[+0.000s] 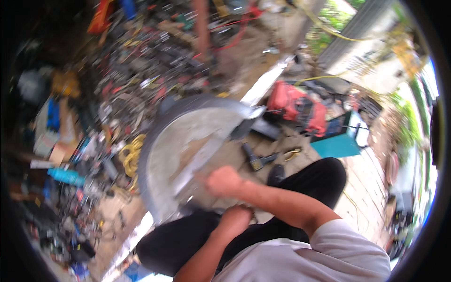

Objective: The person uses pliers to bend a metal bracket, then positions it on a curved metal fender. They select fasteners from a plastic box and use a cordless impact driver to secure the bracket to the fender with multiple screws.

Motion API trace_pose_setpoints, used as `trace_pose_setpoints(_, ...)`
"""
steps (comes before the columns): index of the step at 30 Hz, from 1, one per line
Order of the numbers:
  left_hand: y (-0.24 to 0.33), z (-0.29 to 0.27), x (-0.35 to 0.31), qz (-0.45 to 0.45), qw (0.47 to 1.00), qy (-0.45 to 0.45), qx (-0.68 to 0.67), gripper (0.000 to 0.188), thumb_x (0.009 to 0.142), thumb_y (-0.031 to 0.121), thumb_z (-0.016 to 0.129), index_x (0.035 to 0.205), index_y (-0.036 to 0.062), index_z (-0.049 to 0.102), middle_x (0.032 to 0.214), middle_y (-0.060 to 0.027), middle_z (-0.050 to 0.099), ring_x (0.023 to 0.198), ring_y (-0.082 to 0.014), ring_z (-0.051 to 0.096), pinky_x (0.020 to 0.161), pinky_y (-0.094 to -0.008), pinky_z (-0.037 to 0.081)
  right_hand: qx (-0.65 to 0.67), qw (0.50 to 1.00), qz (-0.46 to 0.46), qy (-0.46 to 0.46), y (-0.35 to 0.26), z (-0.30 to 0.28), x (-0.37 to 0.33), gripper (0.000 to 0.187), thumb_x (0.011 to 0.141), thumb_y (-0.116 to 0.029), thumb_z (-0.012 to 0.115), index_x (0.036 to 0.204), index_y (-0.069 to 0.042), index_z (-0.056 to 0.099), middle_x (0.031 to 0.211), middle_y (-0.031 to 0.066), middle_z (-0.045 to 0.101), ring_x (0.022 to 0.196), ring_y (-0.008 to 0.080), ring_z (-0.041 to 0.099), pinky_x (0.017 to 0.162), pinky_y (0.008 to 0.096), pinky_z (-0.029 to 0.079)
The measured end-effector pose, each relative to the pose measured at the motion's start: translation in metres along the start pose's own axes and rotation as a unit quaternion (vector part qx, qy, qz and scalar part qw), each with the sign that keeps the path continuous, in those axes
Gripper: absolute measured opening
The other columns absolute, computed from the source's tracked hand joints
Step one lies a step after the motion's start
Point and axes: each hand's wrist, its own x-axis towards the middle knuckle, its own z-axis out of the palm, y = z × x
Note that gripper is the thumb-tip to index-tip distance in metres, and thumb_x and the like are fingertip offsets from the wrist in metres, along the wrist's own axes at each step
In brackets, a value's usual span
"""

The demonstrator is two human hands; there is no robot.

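My right hand (224,181) is closed in a fist in the middle of the view, blurred by motion. Whatever it may hold cannot be made out. Just below it, my left hand (237,217) is also closed, near my bent knee; a dark smeared shape (197,207) shows beside it. In front of both hands stands a large rounded grey shell (162,155) with a thick dark rim and a pale inner face. Across its opening runs a flat, pale grey strip (197,164), slanting up to the right, with one end close to my right fist.
Tools and scrap crowd the ground at left, with a yellow coil (132,155) among them. To the right lie a black T-shaped tool (256,159), a red bag (296,108) and a teal box (336,144). A reddish post (202,28) rises ahead.
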Motion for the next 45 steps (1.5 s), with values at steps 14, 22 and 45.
trace_pose_setpoints(14,-0.081,0.021,0.074,-0.109,0.808,0.499,-0.296,0.03,0.104,0.025,0.052,0.102,-0.0031,0.061,0.096,-0.0144,0.069,0.086,-0.0273,0.066,0.08,-0.04,0.052,0.638,0.603,0.473,0.071,0.03,0.076,-0.066,0.055,0.091,-0.055,0.059,0.103,-0.003,0.071,0.107,0.0197,0.07,0.097,0.033,0.067,0.083,0.0451,0.052)
trace_pose_setpoints(22,-0.102,0.058,0.11,-0.128,0.554,0.277,-0.775,0.024,0.104,0.022,0.042,0.112,0.0056,0.058,0.095,-0.0141,0.068,0.085,-0.0251,0.064,0.079,-0.0403,0.055,0.578,0.693,0.231,0.364,-0.005,0.034,-0.116,0.075,0.099,-0.053,0.05,0.148,0.002,0.041,0.151,0.0209,0.044,0.141,0.0351,0.04,0.114,0.0408,0.033)
trace_pose_setpoints(45,-0.008,-0.041,0.034,-0.19,0.68,0.319,-0.633,0.014,0.097,0.005,0.061,0.108,-0.0042,0.063,0.098,-0.0136,0.068,0.088,-0.0228,0.069,0.083,-0.0383,0.06,-0.057,0.938,0.334,-0.078,0.247,0.212,-0.089,0.028,0.095,-0.024,0.05,0.115,-0.015,0.066,0.117,0.009,0.065,0.119,0.0277,0.056,0.104,0.0553,0.033)
